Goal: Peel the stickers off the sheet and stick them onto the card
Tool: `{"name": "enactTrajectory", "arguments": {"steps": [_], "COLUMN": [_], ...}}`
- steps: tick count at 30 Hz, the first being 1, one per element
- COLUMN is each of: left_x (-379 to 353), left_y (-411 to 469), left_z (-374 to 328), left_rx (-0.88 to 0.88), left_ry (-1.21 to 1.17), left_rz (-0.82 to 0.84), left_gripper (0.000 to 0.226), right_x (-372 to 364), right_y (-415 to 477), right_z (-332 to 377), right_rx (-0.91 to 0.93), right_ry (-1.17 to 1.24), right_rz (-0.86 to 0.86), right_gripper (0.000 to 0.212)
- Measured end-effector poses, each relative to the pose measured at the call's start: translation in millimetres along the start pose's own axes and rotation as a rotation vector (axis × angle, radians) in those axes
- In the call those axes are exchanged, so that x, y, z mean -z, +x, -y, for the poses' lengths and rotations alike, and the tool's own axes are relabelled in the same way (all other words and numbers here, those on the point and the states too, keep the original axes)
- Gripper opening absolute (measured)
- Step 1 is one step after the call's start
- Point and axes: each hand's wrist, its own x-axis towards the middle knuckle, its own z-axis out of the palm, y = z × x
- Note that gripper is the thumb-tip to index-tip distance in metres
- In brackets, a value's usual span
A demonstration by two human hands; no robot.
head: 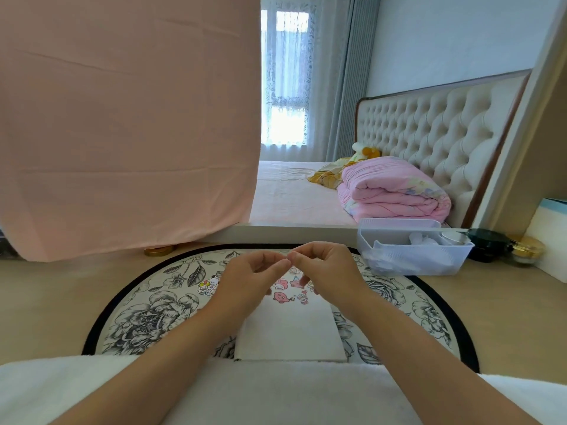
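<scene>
Both hands were raised just above the desk [55, 302], meeting over the far end of a white card [291, 329] that lay on a round floral mat [147, 308] with a black rim. The left hand [245, 280] was curled with its thumb and forefinger drawn together, their tips touching the pinched fingertips of the right hand [328, 271]; whatever sat between those fingers was too small to make out, so I cannot tell whether they were clamped on a sticker or simply pressed together. The remaining fingers [303, 280] of the right hand hung loosely downward toward the card. On the card's far portion, partly hidden under the hands, several small pink cartoon stickers [288, 294] were already stuck down, while its near portion was bare. To the left of the left hand, a piece with colourful cartoon figures [208, 285] lay on the mat; whether this was the sticker sheet could not be told for certain. The near edge of the card met a white towel-like cloth [276, 391] spread below the forearms. To the right, a translucent plastic bin [411, 250] stood on the desk beside the mat, with a dark jar [487, 243] and a gold-lidded jar [526, 248] just beyond it. A pink cloth [122, 118] hung at the upper left, and a bed with a folded pink quilt [395, 191] lay behind the desk.
</scene>
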Motion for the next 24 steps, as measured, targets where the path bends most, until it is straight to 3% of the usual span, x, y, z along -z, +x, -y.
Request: {"name": "enactTrajectory", "arguments": {"steps": [9,16,20,24], "left_x": [-45.9,-78.3,-89.2,-89.2], "left_y": [27.7,51.4,58.9,58.6], "left_z": [-25.8,-25.3,-22.4,-14.9], "left_rx": [0.009,0.021,-0.004,-0.025], "left_ry": [0.013,0.042,0.068,0.123], "left_rz": [-0.030,-0.006,0.020,0.058], "left_gripper": [0.008,0.008,0.013,0.017], "right_x": [47.2,98.0,126.4,138.9], "right_y": [14.9,31.3,39.1,46.3], "right_z": [3.2,-13.4,-32.2,-53.2], "right_rx": [-0.044,-0.098,-0.029,-0.074], "right_ry": [0.051,0.121,-0.036,-0.234], "right_rz": [-0.056,-0.286,-0.478,-0.523], "right_gripper": [0.010,0.013,0.018,0.010]}}
